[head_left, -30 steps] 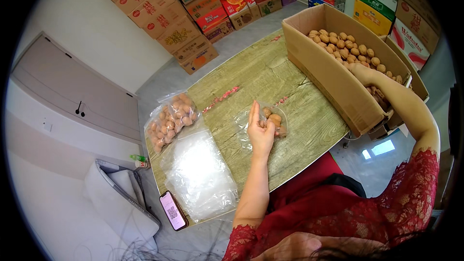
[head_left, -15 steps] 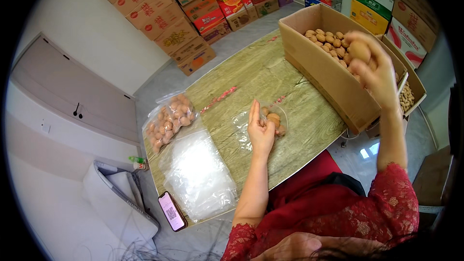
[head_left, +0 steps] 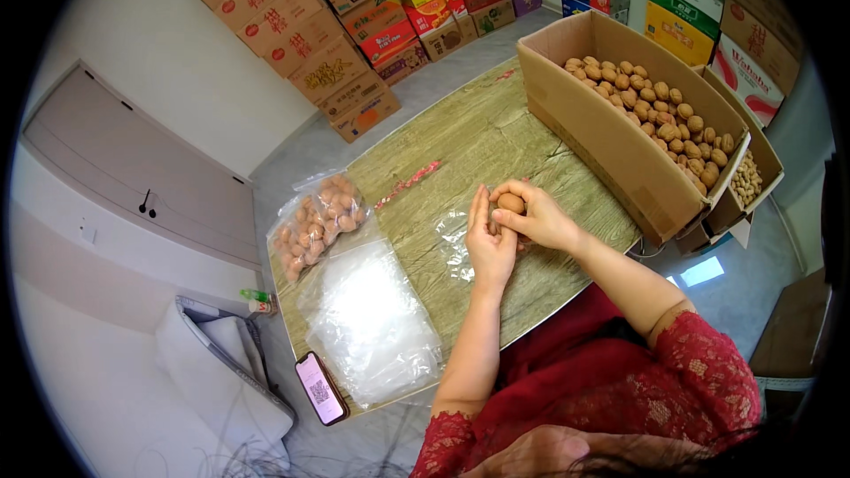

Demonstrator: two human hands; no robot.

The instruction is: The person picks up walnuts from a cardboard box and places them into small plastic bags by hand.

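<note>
One walnut [head_left: 511,203], within grip of right hand [head_left: 544,221], beside left hand [head_left: 490,243]

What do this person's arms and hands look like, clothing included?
The floral-patterned red lace left sleeve and matching red lace right sleeve are roughly elbow-length. The left hand and right hand are ungloved; no watch or bracelet shows.

Walnuts [head_left: 675,119] in box [head_left: 598,137] right, bags [head_left: 367,323] left
</note>
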